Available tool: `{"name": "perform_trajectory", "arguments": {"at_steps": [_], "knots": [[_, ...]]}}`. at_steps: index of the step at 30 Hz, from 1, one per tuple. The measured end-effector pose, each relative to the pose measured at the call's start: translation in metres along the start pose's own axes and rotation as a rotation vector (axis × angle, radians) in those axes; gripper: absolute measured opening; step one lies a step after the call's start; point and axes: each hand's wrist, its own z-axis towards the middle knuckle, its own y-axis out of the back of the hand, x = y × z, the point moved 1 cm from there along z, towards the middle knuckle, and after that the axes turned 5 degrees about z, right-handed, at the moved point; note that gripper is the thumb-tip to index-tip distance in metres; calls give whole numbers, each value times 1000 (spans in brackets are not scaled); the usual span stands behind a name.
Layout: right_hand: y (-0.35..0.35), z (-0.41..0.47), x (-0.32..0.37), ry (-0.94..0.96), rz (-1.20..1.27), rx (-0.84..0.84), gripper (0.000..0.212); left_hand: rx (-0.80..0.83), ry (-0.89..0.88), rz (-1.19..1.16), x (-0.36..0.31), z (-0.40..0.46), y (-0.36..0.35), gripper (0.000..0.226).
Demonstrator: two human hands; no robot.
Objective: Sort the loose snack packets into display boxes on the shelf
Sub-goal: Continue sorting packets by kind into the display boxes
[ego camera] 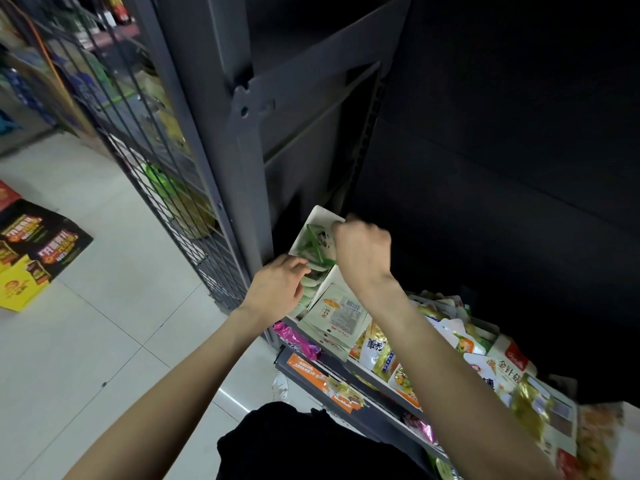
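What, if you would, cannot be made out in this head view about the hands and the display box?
- Right hand: motion-blurred; its fingers and grip are unclear.
- Left hand: fingertips hidden among the green packets.
- White display box: its interior is mostly covered by both hands.
- Shelf: cut off by the right edge.

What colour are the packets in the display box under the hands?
Green and white packets, seen in the head view.
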Motion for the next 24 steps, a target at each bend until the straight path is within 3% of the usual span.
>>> {"name": "perform_trajectory", "arguments": {"at_steps": [3,7,10,14,16,21,24], "knots": [[-11,16,23,173,5,205,23,-5,-9,8,1,-1,-1,28],[-29,19,26,220,87,186,39,-16,-39,33,3,-3,-3,31],[-41,2,11,47,478,72,52,-13,-39,42,2,-4,-3,31],[-63,-21,13,-247,1283,3,32,-15,-20,50,1,-5,-2,31],[-74,-28,19,-176,1212,4,22,-14,-17,47,1,-5,-3,31],[-84,-30,18,83,576,-221,27,5,-16,54,2,-7,-3,34],[-70,-16,9,147,497,-330,26,-4,-26,57,1,-6,-2,35]]}}
